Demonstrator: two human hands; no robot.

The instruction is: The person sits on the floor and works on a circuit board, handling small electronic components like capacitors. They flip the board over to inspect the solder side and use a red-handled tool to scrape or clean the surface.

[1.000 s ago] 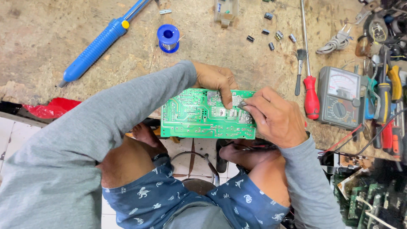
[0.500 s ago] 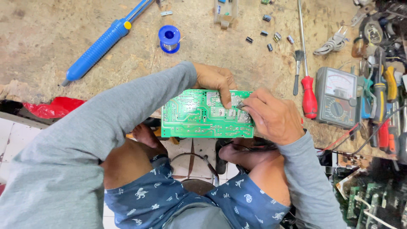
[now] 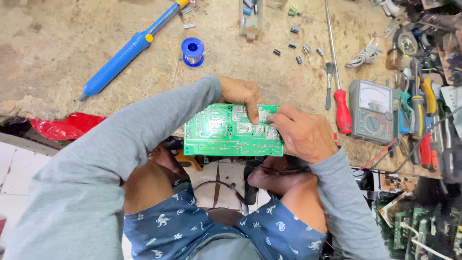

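Observation:
A green circuit board (image 3: 221, 132) is held solder side up over the front edge of the worn workbench (image 3: 62, 48), above my knees. My left hand (image 3: 243, 94) grips its far edge, fingers curled over the top. At the board's right end, my right hand (image 3: 303, 135) pinches it, fingertips pressing near the upper right corner. Whether a small part sits under those fingertips cannot be seen.
A blue desoldering pump (image 3: 127, 50) and a blue solder spool (image 3: 193, 51) lie on the bench. Small capacitors (image 3: 298, 48) are scattered behind the board. To the right are a red-handled screwdriver (image 3: 342, 110), an analog multimeter (image 3: 371, 110), pliers (image 3: 423, 103) and more green boards (image 3: 414, 226).
Both hands and the board have held nearly still. My right fingers shifted slightly on the board's upper right corner.

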